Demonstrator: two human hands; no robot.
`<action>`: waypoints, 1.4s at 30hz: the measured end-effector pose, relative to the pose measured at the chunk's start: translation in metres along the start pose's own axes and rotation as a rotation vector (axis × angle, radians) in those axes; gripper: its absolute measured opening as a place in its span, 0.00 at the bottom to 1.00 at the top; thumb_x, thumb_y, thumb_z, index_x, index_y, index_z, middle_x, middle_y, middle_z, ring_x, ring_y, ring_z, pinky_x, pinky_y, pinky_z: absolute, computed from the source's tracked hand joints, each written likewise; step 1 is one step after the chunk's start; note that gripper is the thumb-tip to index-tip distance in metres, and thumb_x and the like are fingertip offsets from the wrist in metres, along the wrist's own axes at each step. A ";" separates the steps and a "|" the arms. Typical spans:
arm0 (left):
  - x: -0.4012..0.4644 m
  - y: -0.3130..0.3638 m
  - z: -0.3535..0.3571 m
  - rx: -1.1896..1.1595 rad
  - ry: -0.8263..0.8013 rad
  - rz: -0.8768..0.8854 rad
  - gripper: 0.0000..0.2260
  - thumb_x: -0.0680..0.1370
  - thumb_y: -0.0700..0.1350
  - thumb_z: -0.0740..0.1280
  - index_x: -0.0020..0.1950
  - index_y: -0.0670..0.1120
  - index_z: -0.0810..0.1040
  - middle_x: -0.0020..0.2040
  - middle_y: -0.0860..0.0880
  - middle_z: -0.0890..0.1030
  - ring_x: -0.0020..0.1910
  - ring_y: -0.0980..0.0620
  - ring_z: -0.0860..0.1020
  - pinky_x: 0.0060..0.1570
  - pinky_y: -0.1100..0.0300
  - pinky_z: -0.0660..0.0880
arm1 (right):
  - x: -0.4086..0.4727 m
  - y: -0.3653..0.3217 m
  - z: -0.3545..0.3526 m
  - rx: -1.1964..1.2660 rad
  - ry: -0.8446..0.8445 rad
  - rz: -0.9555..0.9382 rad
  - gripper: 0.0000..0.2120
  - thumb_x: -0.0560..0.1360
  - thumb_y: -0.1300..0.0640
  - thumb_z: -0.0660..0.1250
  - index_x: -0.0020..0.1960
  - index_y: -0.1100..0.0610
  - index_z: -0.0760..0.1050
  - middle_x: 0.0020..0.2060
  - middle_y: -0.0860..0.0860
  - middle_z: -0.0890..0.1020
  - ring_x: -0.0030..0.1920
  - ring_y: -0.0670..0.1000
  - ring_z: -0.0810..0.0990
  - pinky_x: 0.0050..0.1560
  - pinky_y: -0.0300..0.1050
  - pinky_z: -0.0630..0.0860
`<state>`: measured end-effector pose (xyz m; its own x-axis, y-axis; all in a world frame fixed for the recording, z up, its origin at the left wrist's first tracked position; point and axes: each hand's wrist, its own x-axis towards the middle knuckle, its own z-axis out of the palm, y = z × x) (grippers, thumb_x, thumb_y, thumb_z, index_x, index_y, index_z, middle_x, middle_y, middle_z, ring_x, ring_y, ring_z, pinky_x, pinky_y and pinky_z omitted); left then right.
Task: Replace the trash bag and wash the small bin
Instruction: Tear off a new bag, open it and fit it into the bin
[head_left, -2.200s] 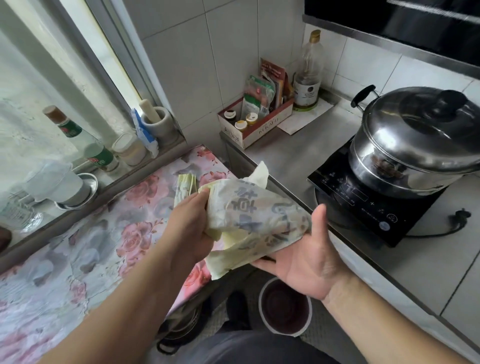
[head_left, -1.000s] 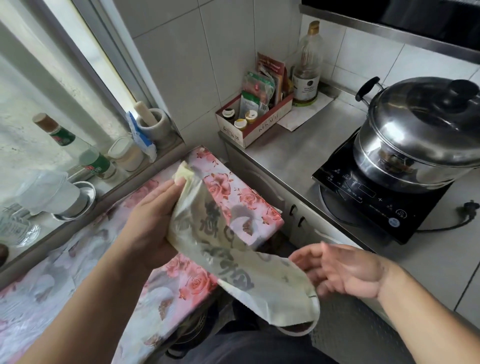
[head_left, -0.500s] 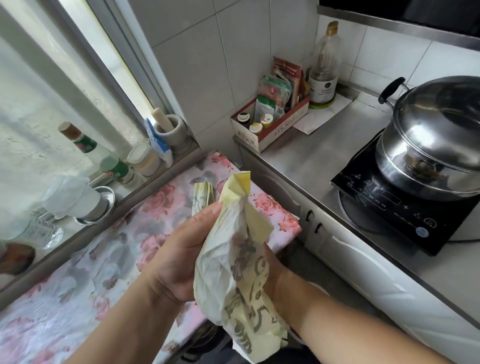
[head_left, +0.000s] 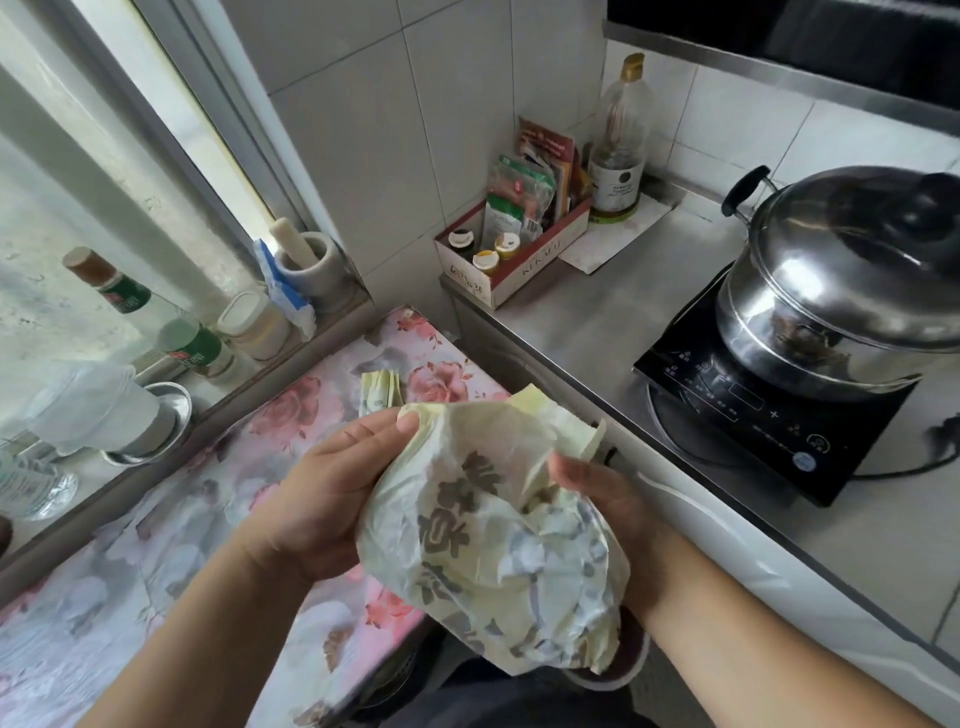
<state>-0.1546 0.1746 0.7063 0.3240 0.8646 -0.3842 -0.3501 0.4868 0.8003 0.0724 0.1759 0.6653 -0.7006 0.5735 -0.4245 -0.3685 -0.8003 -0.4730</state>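
Observation:
A pale yellow plastic bag (head_left: 493, 540) with dark printed characters hangs puffed open between my hands, at chest height over the floor gap. My left hand (head_left: 322, 493) grips its left edge, thumb on top. My right hand (head_left: 602, 499) pinches the bag's right edge, with most of the hand hidden behind the plastic. Below the bag only a sliver of the small bin's (head_left: 631, 657) white rim and dark inside shows on the floor. A stack of folded yellow bags (head_left: 381, 389) lies on the floral tablecloth (head_left: 156, 545).
A steel counter (head_left: 587, 332) runs on the right with an induction cooker (head_left: 769, 410) and a lidded steel pot (head_left: 852, 270). A box of seasonings (head_left: 511, 249) and an oil bottle (head_left: 618, 140) stand at the back. Bottles and jars line the window sill (head_left: 171, 338).
The bag was bunched upright between my hands half a second ago. Now it is spread wider and puffed out, with my right hand moved to its right edge.

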 end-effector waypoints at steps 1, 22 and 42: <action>0.002 0.000 -0.002 0.019 0.006 0.004 0.13 0.74 0.48 0.69 0.52 0.41 0.84 0.43 0.40 0.85 0.39 0.45 0.85 0.39 0.53 0.83 | 0.000 0.002 -0.010 0.027 -0.033 0.013 0.27 0.78 0.50 0.67 0.73 0.60 0.69 0.65 0.60 0.77 0.66 0.61 0.75 0.69 0.59 0.71; 0.007 -0.003 -0.028 0.278 0.231 0.017 0.16 0.77 0.50 0.65 0.53 0.38 0.83 0.49 0.32 0.83 0.42 0.38 0.84 0.39 0.49 0.84 | -0.028 -0.029 -0.080 -0.196 0.381 -0.103 0.26 0.70 0.70 0.70 0.68 0.69 0.72 0.63 0.70 0.77 0.64 0.71 0.76 0.69 0.68 0.68; 0.012 -0.012 -0.031 0.041 0.444 0.103 0.13 0.82 0.48 0.62 0.53 0.46 0.86 0.49 0.40 0.86 0.43 0.43 0.86 0.38 0.48 0.83 | -0.049 -0.063 -0.124 0.478 0.371 -0.565 0.08 0.70 0.55 0.70 0.42 0.58 0.74 0.43 0.56 0.84 0.34 0.49 0.82 0.31 0.38 0.79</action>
<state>-0.1733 0.1833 0.6778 -0.1224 0.8822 -0.4547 -0.3226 0.3979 0.8588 0.2056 0.2199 0.6198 -0.1157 0.8653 -0.4878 -0.8836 -0.3140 -0.3475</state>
